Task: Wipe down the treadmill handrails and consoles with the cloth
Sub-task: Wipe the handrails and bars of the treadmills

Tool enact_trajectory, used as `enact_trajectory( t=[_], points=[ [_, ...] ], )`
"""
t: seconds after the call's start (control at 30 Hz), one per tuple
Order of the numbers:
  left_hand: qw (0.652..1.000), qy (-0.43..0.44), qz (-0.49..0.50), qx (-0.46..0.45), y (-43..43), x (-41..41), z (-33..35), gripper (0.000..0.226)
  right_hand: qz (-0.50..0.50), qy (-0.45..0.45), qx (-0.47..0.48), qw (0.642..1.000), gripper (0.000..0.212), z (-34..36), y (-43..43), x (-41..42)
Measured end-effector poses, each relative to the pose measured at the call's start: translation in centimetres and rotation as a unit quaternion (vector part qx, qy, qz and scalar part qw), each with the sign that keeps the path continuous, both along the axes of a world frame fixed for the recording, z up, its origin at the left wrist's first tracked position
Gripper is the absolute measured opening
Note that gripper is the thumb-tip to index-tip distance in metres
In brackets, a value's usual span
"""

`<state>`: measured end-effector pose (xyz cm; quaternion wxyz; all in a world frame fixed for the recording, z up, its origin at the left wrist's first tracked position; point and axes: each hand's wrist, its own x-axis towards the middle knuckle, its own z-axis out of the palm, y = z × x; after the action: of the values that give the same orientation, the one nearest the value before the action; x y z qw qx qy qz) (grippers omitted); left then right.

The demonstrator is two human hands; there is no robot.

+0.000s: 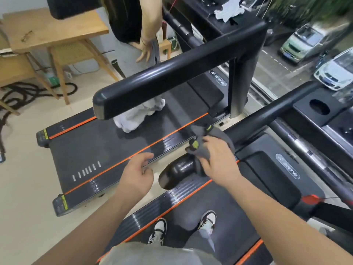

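I stand on the near treadmill. Its black left handrail (263, 119) runs from the console (313, 111) at the right down to its rounded end (175, 173) in front of me. My right hand (215, 157) presses a grey cloth (221, 136) around this handrail just above the end. My left hand (136, 175) hovers beside the rail end, fingers loosely curled, holding nothing. The neighbouring treadmill has a thick black handrail (172, 79) and its own console (215, 8) at the top.
Another person (137, 44) stands on the neighbouring treadmill's belt (99, 142). A white cloth (229, 8) lies on that console. A wooden table (49, 29) and a coiled black rope (24, 92) are at the left. A window at the right overlooks parked cars.
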<state>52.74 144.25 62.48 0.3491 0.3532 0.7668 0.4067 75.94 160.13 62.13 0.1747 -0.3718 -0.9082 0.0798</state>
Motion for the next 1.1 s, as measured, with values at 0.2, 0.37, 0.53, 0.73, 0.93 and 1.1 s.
enact_trajectory(
  t=[0.2,0.37,0.53,0.73,0.93,1.1],
  points=[
    [0.999,-0.009,-0.038,0.002,0.9,2.0,1.1,0.048,-0.233,0.065,-0.075,0.967,0.031,-1.4,-0.9,-1.7],
    [0.998,-0.002,-0.049,0.027,1.9,3.4,2.4,0.054,-0.067,0.105,-0.130,0.984,0.037,-2.4,-10.8,-4.0],
    [0.994,-0.021,-0.084,0.067,3.2,5.5,4.0,0.035,-0.205,0.366,-0.501,0.757,0.051,5.0,-10.3,-1.0],
    [0.980,-0.127,-0.138,0.072,8.0,12.4,6.4,0.049,-0.229,0.571,-0.660,0.432,0.055,12.1,-4.7,6.8],
    [0.923,-0.203,-0.325,-0.030,14.3,21.6,9.3,0.062,-0.211,0.590,-0.662,0.412,0.066,13.2,-0.9,16.3],
    [0.909,-0.294,-0.278,-0.097,17.7,30.1,9.8,0.024,-0.357,0.443,-0.564,0.598,0.040,11.1,3.2,24.2]
  ],
)
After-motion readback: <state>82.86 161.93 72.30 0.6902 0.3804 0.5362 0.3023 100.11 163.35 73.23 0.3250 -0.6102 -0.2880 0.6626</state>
